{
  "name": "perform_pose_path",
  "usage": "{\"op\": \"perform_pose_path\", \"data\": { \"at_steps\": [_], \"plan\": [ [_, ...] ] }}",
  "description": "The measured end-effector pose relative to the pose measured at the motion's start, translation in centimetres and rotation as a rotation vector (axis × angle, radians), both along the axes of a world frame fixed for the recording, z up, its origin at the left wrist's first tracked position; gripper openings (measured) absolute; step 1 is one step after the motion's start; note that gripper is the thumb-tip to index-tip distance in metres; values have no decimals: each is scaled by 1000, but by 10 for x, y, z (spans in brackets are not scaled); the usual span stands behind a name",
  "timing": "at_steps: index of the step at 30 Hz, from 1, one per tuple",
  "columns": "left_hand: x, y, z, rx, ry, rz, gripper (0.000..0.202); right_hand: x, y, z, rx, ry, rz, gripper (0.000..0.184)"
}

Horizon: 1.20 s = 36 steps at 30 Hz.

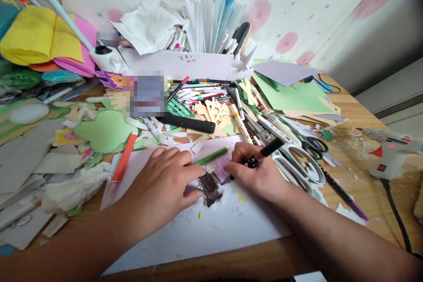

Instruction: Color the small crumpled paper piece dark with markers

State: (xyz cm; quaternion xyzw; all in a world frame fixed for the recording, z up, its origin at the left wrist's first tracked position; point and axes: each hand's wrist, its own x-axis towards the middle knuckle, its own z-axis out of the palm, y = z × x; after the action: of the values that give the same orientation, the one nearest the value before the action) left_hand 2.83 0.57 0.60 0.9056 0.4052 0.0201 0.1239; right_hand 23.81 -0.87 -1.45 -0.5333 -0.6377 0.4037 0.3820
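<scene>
A black marker (271, 146) with pale specks on its barrel is gripped in my right hand (256, 172), its lower end close to the white paper (198, 242). Between my hands lies a small dark brown coloured-in patch (210, 189) with uneven edges. My left hand (168, 180) rests on the sheet, fingers apart; its index finger and thumb touch or nearly touch the patch's left edge. Beyond the patch lies a green marker (211, 156). An orange marker (124, 156) sits left of my left hand.
Grey-handled scissors (299, 163) and black-handled scissors (315, 145) lie right of my right hand. A glue gun (390, 150) with a red light stands at the right. Paper scraps and pens crowd around a black bar-shaped object (190, 123). A white box (198, 65) holds clear sticks.
</scene>
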Motion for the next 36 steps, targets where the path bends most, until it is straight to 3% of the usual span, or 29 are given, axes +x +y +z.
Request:
{"op": "perform_pose_path", "data": {
  "at_steps": [7,16,22,26,36],
  "plan": [
    [-1,-1,-1,13,-12,-1,23,1,-2,2,-17,21,33,24],
    [-2,-1,-1,3,-14,0,22,3,-3,-5,14,195,-67,24],
    [-1,-1,-3,11,-5,-6,18,0,-4,2,4,48,83,24],
    [-2,-1,-4,21,-7,-13,20,0,-5,4,8,46,19,24],
    [-2,-1,-3,22,-1,-7,16,1,-4,4,7,31,74,24]
  ]
}}
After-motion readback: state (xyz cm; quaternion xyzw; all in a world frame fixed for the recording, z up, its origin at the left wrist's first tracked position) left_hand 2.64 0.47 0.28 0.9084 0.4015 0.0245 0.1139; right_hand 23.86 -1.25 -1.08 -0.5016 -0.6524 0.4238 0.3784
